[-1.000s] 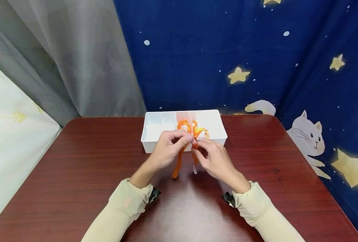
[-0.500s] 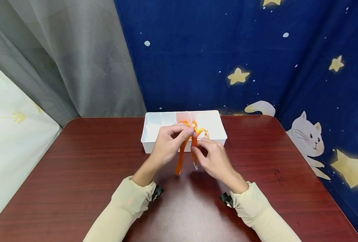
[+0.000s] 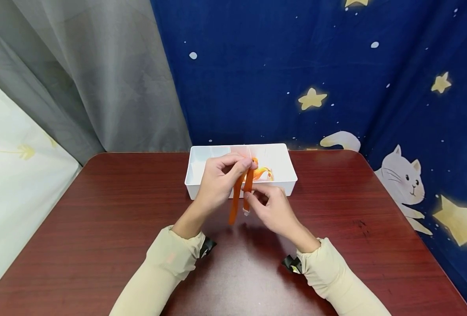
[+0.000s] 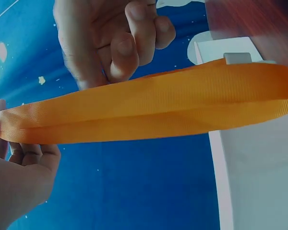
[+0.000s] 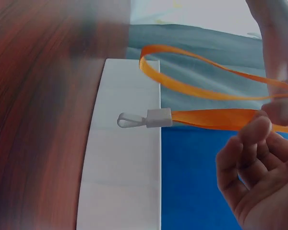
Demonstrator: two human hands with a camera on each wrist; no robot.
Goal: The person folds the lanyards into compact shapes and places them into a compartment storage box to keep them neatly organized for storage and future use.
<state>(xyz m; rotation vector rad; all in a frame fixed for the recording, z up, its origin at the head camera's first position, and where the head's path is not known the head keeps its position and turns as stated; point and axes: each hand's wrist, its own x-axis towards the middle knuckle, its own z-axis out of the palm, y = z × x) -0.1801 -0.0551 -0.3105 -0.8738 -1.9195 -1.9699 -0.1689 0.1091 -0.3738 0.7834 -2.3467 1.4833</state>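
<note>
An orange lanyard (image 3: 248,180) hangs in front of the white box, folded so that two lengths drop side by side. My left hand (image 3: 216,177) pinches its upper end between thumb and forefinger. Lower down, my right hand (image 3: 270,208) pinches the right-hand length with thumb and forefinger, just above its white plastic clip (image 5: 158,118). A thin loop sticks out of that clip in the right wrist view. The left wrist view has the doubled band (image 4: 149,112) stretched across it, with my left hand (image 4: 24,177) at one end.
Behind the hands, the white box (image 3: 207,191) stands near the table's far edge, with dividers inside. More orange ribbon (image 3: 264,172) lies in its right part. A dark red wooden table (image 3: 119,210) spreads around it; grey and blue curtains (image 3: 249,79) hang behind.
My left hand has risen a little toward the box, lifting the lanyard's upper end. My right hand has shifted slightly left with its length, bringing the clip closer to the other hanging end.
</note>
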